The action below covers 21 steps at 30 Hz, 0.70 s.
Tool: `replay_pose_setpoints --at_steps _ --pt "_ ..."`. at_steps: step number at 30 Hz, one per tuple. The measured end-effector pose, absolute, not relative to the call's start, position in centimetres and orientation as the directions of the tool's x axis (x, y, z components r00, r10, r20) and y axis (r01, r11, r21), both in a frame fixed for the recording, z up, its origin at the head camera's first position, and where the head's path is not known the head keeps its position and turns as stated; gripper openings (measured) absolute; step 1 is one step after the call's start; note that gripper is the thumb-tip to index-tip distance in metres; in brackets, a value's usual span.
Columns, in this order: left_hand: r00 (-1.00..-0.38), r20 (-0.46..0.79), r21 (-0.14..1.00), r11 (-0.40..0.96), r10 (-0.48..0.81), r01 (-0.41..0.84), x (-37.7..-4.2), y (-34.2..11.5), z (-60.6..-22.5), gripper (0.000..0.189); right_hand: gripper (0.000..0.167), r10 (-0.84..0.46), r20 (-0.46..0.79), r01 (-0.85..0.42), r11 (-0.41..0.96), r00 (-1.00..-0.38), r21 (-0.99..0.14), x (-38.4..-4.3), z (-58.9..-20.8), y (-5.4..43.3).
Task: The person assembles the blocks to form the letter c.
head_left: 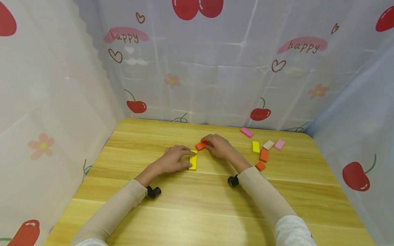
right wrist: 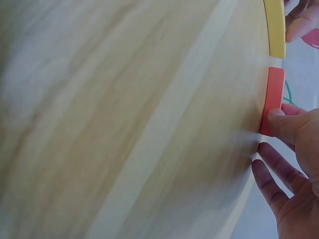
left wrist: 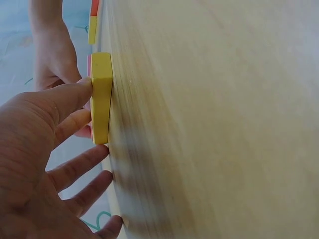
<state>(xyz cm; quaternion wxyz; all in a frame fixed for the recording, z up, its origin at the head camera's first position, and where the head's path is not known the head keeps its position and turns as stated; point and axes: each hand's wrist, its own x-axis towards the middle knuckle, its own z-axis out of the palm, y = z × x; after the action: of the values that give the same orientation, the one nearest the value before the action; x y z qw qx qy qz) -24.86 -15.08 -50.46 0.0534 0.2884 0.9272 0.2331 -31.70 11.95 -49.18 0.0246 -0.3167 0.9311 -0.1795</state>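
Observation:
A yellow block (head_left: 193, 160) lies flat near the middle of the wooden table, long side pointing away from me. My left hand (head_left: 174, 159) is at its left, thumb and index finger touching its top, the other fingers spread, as the left wrist view shows. Just beyond and to the right, my right hand (head_left: 219, 147) pinches an orange-red block (head_left: 200, 146) between thumb and index finger. That block (right wrist: 273, 94) rests on or very near the tabletop. In the right wrist view a small gap separates it from the yellow block (right wrist: 275, 30).
At the table's right lie several loose blocks: a pink block (head_left: 246, 132), a yellow one (head_left: 255, 147), a plain wood one (head_left: 268, 145), a second pink one (head_left: 279, 144), and orange ones (head_left: 263, 155). A cherry-print curtain (head_left: 197, 89) hangs behind the table's far edge.

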Motion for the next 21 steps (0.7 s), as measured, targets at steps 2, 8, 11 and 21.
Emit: replay_pose_setpoints --at_steps 2,8,11,21 --pt "-0.829 0.033 0.465 0.726 0.558 0.507 -24.9 -15.1 -50.5 0.049 0.035 -0.604 0.065 -0.584 0.730 -0.794 -0.354 -31.7 -49.2 11.9" --pt "-0.835 0.029 0.476 0.727 0.549 0.494 -24.8 -15.1 -50.5 0.049 0.034 -0.619 0.070 -0.602 0.722 -0.782 -0.341 -31.9 -49.2 11.5" --pt "-0.836 0.030 0.480 0.726 0.547 0.493 -24.8 -15.1 -50.5 0.049 0.033 -0.622 0.070 -0.606 0.722 -0.780 -0.335 -32.0 -49.2 11.3" --pt "-0.839 0.023 0.487 0.727 0.543 0.484 -24.7 -15.1 -50.3 0.049 0.033 -0.637 0.061 -0.617 0.713 -0.768 -0.333 -32.1 -49.1 10.8"
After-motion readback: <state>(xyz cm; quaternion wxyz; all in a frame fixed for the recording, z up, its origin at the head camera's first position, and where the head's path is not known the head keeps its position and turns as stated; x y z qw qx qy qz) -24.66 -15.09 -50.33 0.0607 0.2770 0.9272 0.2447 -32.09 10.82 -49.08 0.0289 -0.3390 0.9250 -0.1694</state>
